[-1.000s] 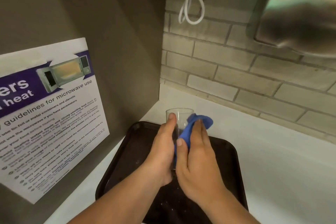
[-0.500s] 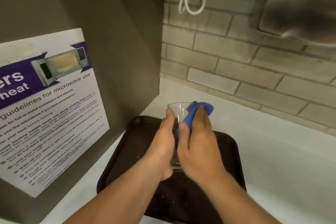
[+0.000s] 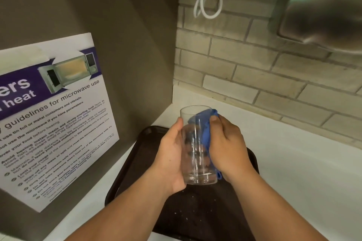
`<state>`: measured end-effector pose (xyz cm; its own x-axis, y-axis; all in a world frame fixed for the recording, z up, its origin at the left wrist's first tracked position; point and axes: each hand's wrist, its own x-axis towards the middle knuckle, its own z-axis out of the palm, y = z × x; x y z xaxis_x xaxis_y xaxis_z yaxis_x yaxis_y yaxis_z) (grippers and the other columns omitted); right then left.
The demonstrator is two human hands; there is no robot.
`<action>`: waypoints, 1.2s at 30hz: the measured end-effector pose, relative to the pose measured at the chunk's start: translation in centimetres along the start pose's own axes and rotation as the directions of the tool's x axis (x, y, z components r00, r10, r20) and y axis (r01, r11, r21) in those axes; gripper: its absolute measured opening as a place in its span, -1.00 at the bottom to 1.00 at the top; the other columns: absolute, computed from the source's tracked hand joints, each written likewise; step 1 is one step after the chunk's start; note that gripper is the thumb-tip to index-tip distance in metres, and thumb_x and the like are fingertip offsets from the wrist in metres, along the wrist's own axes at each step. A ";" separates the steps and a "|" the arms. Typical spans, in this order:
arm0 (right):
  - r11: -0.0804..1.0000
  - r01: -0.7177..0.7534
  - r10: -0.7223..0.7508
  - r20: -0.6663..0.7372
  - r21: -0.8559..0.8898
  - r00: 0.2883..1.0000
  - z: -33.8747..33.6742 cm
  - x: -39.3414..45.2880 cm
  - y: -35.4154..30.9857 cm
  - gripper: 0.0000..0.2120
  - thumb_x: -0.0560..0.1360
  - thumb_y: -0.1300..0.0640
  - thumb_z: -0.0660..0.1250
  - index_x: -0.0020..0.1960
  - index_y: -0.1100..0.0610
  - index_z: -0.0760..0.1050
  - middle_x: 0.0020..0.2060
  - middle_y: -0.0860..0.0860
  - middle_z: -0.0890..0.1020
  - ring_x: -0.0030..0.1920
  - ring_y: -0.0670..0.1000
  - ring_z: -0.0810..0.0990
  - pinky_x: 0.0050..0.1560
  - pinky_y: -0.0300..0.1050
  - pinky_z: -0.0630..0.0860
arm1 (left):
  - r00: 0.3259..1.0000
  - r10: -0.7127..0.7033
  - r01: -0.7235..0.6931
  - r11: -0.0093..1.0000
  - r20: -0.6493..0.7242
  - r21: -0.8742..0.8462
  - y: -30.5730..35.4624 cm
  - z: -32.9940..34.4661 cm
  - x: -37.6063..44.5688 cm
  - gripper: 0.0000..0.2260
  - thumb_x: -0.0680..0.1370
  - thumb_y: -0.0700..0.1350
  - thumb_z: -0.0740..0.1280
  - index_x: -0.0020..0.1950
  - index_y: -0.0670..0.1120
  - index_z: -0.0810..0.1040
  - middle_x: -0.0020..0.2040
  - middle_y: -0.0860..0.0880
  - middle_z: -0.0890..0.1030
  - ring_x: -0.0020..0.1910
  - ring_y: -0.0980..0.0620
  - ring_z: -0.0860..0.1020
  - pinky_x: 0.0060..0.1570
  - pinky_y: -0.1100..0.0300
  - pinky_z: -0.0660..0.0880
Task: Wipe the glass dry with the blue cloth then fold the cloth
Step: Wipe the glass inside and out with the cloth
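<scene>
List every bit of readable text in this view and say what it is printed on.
All text is on the microwave poster on the left wall panel:
"ers" and "heat": cut-off white heading on its purple band.
"guidelines for microwave use": subheading.
"use tin foil or metal containers and utensils": partly cut off.
Remaining bullet lines: too small and slanted to read reliably.
Glass, blue cloth, tray: no text.
</scene>
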<state>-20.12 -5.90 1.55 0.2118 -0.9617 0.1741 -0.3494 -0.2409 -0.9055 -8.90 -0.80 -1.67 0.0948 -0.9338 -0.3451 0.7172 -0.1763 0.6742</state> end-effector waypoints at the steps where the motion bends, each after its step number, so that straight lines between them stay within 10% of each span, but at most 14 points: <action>1: 0.997 -0.054 0.054 0.012 0.053 0.998 -0.2 -0.2 0.3 -0.58 0.66 -0.04 0.07 -0.26 0.12 0.46 -0.35 0.06 0.64 -0.30 -0.01 0.62 -0.16 -0.01 0.52 | 1.000 -0.009 0.009 1.000 -0.017 0.002 0.1 0.1 0.0 -0.42 0.64 0.36 0.22 0.28 -0.04 0.78 0.22 -0.19 0.80 0.15 -0.19 0.78 0.17 -0.13 0.69; 5: 0.999 -0.020 0.025 0.155 -0.035 0.988 -0.5 -3.1 1.7 -0.61 0.65 -0.12 0.01 0.03 0.02 0.56 -0.16 0.00 0.70 -0.14 -0.10 0.68 -0.02 -0.03 0.61 | 0.991 0.010 -0.004 0.999 -0.132 0.043 0.5 0.6 0.2 -0.39 0.61 0.40 0.27 0.25 -0.08 0.78 0.16 -0.21 0.81 0.11 -0.22 0.79 0.17 -0.13 0.69; 9: 0.931 0.189 -0.141 0.170 -0.312 0.975 0.8 -5.4 0.7 -0.29 0.56 -0.25 -0.07 0.58 0.13 0.14 0.44 0.04 0.43 0.40 0.00 0.47 0.36 -0.06 0.49 | 0.978 0.056 -0.016 0.982 -0.202 0.190 -0.1 0.8 -0.2 -0.43 0.58 0.42 0.26 0.27 0.02 0.73 0.11 -0.14 0.84 0.20 -0.16 0.74 0.36 -0.14 0.58; 12: 0.933 0.240 -0.235 0.049 -0.270 0.971 0.5 -3.3 -0.6 -0.44 0.60 -0.17 0.00 0.43 0.16 0.33 0.15 0.05 0.59 0.10 -0.01 0.62 0.07 -0.21 0.58 | 0.991 0.043 -0.014 0.977 -0.130 0.214 -0.5 1.0 -0.3 -0.42 0.61 0.43 0.21 0.47 0.13 0.61 0.39 -0.12 0.71 0.39 -0.16 0.65 0.47 -0.21 0.50; 15: 0.988 0.077 -0.078 -0.001 -0.134 0.997 -0.6 -0.2 -1.2 -0.72 0.65 -0.06 0.07 0.09 0.06 0.49 -0.19 -0.03 0.64 -0.18 -0.10 0.62 -0.21 -0.37 0.45 | 0.996 0.053 -0.043 0.990 -0.075 0.136 0.2 0.6 -0.2 -0.54 0.70 0.30 0.18 0.41 0.08 0.63 0.05 -0.09 0.85 0.02 -0.13 0.82 0.02 -0.10 0.73; 20: 0.998 0.007 -0.012 0.071 0.064 0.997 -0.2 0.0 -0.9 -0.72 0.66 -0.07 0.08 0.15 -0.03 0.53 -0.09 -0.04 0.69 -0.10 -0.12 0.67 -0.03 -0.11 0.55 | 0.995 0.065 -0.053 0.987 -0.077 0.150 0.7 0.0 0.0 -0.56 0.71 0.21 0.20 0.15 0.05 0.82 -0.01 -0.09 0.85 -0.05 -0.09 0.82 0.09 -0.08 0.68; 27: 0.991 -0.004 -0.041 0.326 0.136 0.944 -1.3 -0.9 0.1 -0.44 0.49 -0.21 0.21 0.47 -0.09 0.37 0.18 -0.08 0.67 0.18 -0.07 0.64 0.30 0.06 0.52 | 0.995 0.030 -0.022 0.996 -0.090 0.082 0.9 -0.5 -0.2 -0.46 0.71 0.26 0.17 0.32 -0.08 0.75 0.21 -0.22 0.80 0.13 -0.22 0.79 0.17 -0.15 0.66; 33: 0.956 -0.124 0.112 0.057 0.267 0.992 -0.9 0.2 -0.7 -0.70 0.62 -0.14 0.18 -0.04 -0.04 0.63 -0.14 0.06 0.76 -0.08 0.07 0.74 0.10 0.18 0.63 | 0.990 0.070 -0.053 0.989 -0.126 0.138 0.0 0.7 -0.9 -0.51 0.68 0.27 0.23 0.24 -0.03 0.78 0.18 -0.19 0.82 0.14 -0.21 0.79 0.22 -0.17 0.66; 36: 0.931 -0.231 0.189 0.168 0.283 0.967 -1.2 -0.5 -0.8 -0.70 0.63 -0.12 0.18 0.03 0.01 0.62 -0.15 0.05 0.76 -0.09 0.04 0.74 -0.02 0.00 0.64 | 0.979 0.138 -0.109 0.977 -0.153 0.184 0.8 1.1 -0.4 -0.54 0.68 0.29 0.24 0.09 0.00 0.81 -0.07 -0.12 0.85 -0.14 -0.11 0.83 -0.11 0.00 0.70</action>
<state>-21.08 -5.36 2.61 0.2924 -0.9539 -0.0678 -0.1155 0.0351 -0.9927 -9.10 -0.87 -0.29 0.2970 -0.8906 -0.3445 0.5636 -0.1278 0.8161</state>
